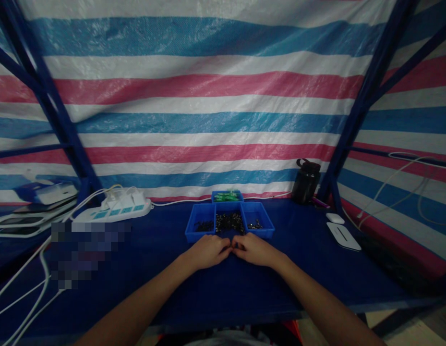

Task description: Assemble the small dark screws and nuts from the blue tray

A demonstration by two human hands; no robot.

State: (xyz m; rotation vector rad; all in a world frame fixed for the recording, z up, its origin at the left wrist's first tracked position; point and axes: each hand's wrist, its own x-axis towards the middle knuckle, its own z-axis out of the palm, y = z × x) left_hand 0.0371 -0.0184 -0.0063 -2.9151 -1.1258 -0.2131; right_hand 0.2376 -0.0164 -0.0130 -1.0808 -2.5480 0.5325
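Tabletop (154, 274), below the left hand (210, 251) and right hand (256, 249): was dark blue. Three trays (228, 206), just beyond both hands: were brighter blue. Small parts (229, 222) in the middle one: looked black with pale glints. Packets (228, 196), farther beyond: were green. Bottle (305, 185), beyond the right hand: was black. Power strip (114, 212), beyond the left hand: was white with teal panels. Sheeting (223, 86), farthest beyond: bore white, blue and pinkish-red horizontal stripes.

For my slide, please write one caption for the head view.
Left hand and right hand close together before blue trays of small parts, striped tarp behind.
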